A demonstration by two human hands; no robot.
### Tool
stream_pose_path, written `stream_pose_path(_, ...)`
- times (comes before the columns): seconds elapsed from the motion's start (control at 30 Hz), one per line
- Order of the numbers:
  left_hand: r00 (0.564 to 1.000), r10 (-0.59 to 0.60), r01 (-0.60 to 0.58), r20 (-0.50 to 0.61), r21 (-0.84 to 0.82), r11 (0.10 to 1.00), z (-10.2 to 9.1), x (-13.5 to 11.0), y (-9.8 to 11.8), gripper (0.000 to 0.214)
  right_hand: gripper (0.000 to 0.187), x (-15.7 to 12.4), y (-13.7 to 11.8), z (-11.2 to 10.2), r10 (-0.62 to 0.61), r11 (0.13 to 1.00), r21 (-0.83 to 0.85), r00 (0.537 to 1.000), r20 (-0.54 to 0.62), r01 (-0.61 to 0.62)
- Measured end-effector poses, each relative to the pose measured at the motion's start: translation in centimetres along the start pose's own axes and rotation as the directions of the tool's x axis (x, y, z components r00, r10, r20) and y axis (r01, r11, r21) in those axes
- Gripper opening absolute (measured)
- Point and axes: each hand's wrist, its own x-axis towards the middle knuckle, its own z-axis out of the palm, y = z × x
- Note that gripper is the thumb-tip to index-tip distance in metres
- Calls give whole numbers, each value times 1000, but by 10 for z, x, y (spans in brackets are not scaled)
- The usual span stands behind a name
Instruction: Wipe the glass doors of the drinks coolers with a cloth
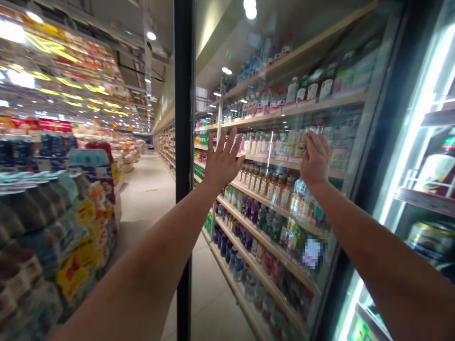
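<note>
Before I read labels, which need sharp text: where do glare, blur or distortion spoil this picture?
Head view: bright lamp spots and haze veil the glass door around the left hand and right hand; the cooler's strip light burns out; nearby bottle packs smear; one patch is pixelated.

We see bright lamps [151, 35] up high and a white glow from the cooler [423, 113] on the right. Near left, bottle packs [39, 222] look blurry.

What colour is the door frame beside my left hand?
Black: the door frame beside the left hand, seen in the head view.
</note>
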Motion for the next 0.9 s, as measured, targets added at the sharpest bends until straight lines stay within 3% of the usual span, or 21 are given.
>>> stream_pose_path(0.13,1000,-17,17,17,31,999,2,1,-1,63,49,-19,-25,0,-249,968,30,954,166,248)
stream_pose_path(0.2,999,-25,24,30,44,999,3,1,-2,64,47,-13,-22,1,-303,953,65,926,226,296)
stream_pose_path(0.27,999,-27,25,31,48,999,4,1,-3,64,47,2,-12,5,-261,965,75,938,226,251)
stream_pose_path(0.4,1000,-16,16,14,20,1000,6,0,-6,61,50,27,-5,17,-58,998,30,997,45,57)
stream_pose_path(0.47,1000,-18,18,11,5,1000,7,-1,-7,61,49,24,-17,19,-71,997,21,997,38,71)
stream_pose_path(0.57,1000,-18,18,18,-1,1000,8,-1,-8,62,47,11,-36,18,-221,975,79,958,180,210)
stream_pose_path(0.67,1000,-13,13,14,-9,1000,9,-2,-9,62,47,16,-34,20,-292,955,129,923,251,268)
stream_pose_path(0.8,1000,-10,10,1,-8,1000,11,-2,-10,61,50,43,-12,32,-145,989,47,985,99,141)
stream_pose_path(0.9,1000,-9,9,0,-9,1000,12,-2,-10,62,50,43,-15,36,-105,994,31,993,46,103)
